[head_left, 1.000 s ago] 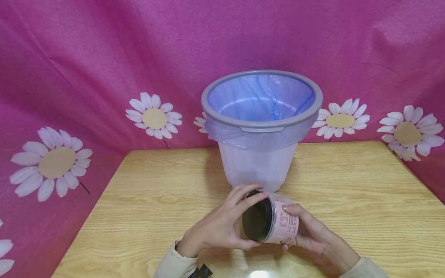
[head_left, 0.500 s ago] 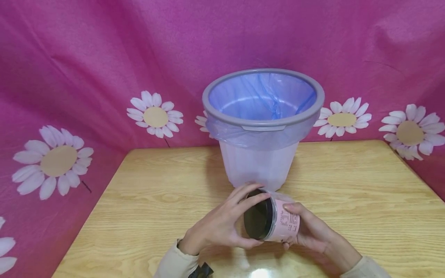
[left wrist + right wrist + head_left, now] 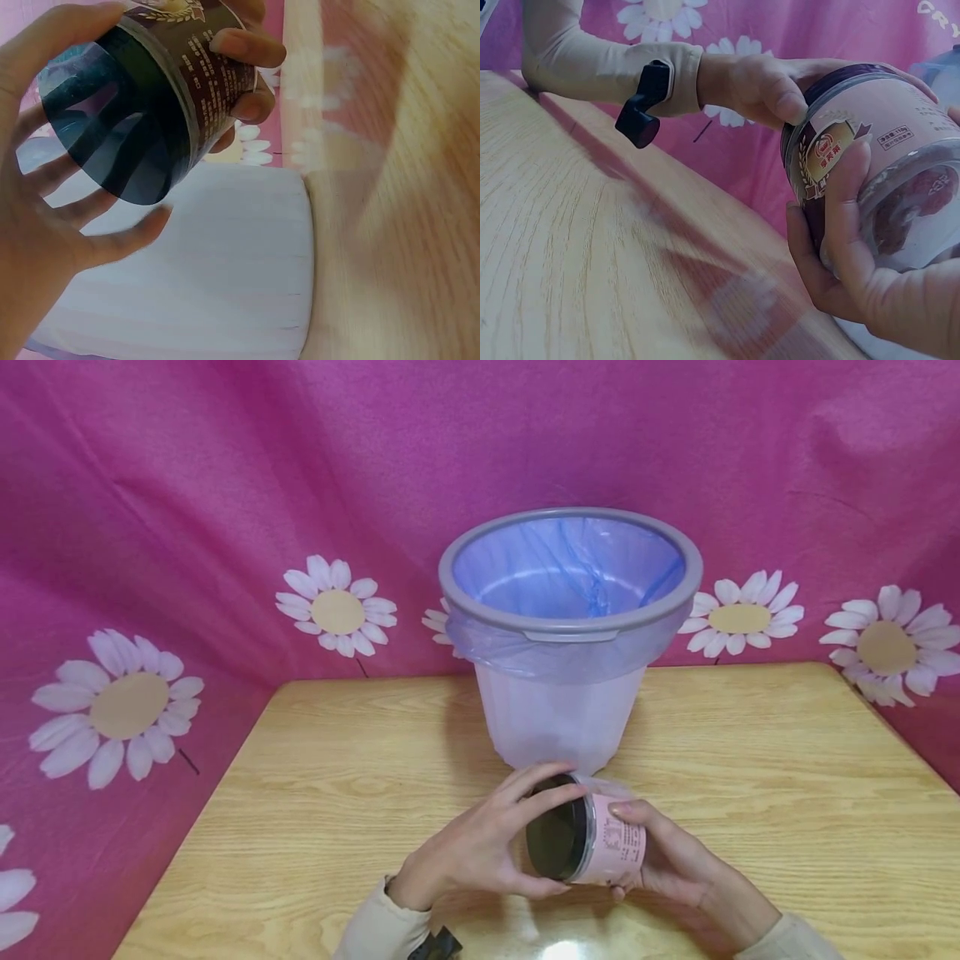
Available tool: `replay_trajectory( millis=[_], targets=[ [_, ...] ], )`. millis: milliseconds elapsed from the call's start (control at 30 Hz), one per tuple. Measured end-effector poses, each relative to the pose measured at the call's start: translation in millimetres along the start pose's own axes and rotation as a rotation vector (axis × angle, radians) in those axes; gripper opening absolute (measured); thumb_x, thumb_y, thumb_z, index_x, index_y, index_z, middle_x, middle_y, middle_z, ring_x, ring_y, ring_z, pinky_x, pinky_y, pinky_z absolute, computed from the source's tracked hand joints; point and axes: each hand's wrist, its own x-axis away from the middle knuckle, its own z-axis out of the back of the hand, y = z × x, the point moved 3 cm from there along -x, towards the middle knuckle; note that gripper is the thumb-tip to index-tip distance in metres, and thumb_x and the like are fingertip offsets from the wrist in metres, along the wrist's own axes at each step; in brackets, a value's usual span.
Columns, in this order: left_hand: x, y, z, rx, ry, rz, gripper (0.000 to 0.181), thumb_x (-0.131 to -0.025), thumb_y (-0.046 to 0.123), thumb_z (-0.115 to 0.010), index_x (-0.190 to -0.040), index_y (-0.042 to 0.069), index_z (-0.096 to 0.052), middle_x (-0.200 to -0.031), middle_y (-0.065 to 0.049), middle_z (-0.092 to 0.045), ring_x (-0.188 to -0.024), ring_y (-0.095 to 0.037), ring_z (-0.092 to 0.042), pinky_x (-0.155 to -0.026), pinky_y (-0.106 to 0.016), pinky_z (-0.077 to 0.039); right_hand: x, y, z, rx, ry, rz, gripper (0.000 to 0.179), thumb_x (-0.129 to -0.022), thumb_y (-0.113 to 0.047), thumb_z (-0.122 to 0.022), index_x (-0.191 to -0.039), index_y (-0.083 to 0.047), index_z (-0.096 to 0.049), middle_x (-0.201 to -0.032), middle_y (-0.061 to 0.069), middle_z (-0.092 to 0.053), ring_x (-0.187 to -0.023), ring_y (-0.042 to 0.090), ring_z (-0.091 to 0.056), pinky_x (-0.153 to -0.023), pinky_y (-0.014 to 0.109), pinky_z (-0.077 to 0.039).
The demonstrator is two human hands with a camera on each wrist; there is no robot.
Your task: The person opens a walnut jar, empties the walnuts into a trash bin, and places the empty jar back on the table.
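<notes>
A clear plastic jar with a pink and brown printed label is held tilted on its side above the table, in front of the bin. My left hand spreads its fingers and thumb around the dark see-through lid, which sits on the jar's mouth and faces left. My right hand grips the jar's body near its base, thumb on the label. Through the jar's clear base, in the right wrist view, dark reddish contents show. In the left wrist view the left fingers are seen around and through the lid.
Behind the hands stands a whitish bin with a grey rim and a blue plastic liner. It rests on a wood-grain table. A magenta cloth with white daisies hangs around the back and left side. A black strapped device is on the left wrist.
Both hands keep their hold on the jar and lid. The left fingers and lid have dipped very slightly; the head view has shifted a little.
</notes>
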Motion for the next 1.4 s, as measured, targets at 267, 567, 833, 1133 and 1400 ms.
replay_trajectory(
  millis=[267,567,833,1133,1400],
  targets=[
    [-0.4,1.1,4.9,-0.017,0.017,-0.033,0.097,-0.065,0.038,-0.087,-0.145,0.021,-0.035,-0.154,-0.005,-0.025,-0.14,-0.022,-0.028,-0.109,-0.037,-0.036,0.7,-0.1,1.1,0.002,0.0,-0.007,0.036,-0.104,-0.029,-0.023,-0.123,-0.017,-0.05,-0.109,0.009,-0.065,-0.093,0.019,-0.064,-0.073,0.027,-0.055],
    [0.3,1.5,2.0,0.026,0.028,-0.026,0.089,-0.068,0.034,-0.086,-0.143,0.02,-0.041,-0.149,-0.003,-0.033,-0.133,-0.016,-0.037,-0.106,-0.031,-0.039,1.9,1.2,3.1,-0.01,0.016,-0.009,0.035,-0.104,-0.03,-0.022,-0.122,-0.017,-0.049,-0.109,0.009,-0.065,-0.092,0.018,-0.063,-0.072,0.027,-0.055],
    [-1.6,1.8,-0.7,-0.003,0.017,-0.002,0.089,-0.069,0.038,-0.084,-0.144,0.024,-0.039,-0.152,-0.003,-0.027,-0.135,-0.017,-0.033,-0.105,-0.033,-0.04,4.3,0.3,2.8,-0.037,0.007,0.009,0.037,-0.104,-0.029,-0.021,-0.124,-0.017,-0.05,-0.109,0.01,-0.065,-0.091,0.019,-0.064,-0.072,0.027,-0.055],
    [-1.7,5.3,-0.5,-0.052,0.068,-0.119,0.073,-0.069,0.033,-0.084,-0.134,0.024,-0.052,-0.151,-0.007,-0.028,-0.136,-0.02,-0.032,-0.11,-0.033,-0.035,2.4,-0.4,2.2,-0.043,-0.004,0.002,0.037,-0.104,-0.03,-0.022,-0.124,-0.017,-0.05,-0.11,0.01,-0.066,-0.09,0.018,-0.064,-0.072,0.027,-0.055],
    [-0.8,3.2,-0.9,-0.034,0.083,-0.088,0.077,-0.07,0.036,-0.085,-0.137,0.023,-0.05,-0.15,-0.006,-0.031,-0.133,-0.021,-0.036,-0.107,-0.033,-0.039,1.7,-0.4,2.6,-0.054,-0.008,0.003,0.037,-0.104,-0.03,-0.021,-0.124,-0.016,-0.048,-0.11,0.011,-0.066,-0.092,0.019,-0.065,-0.073,0.027,-0.055]
  ],
)
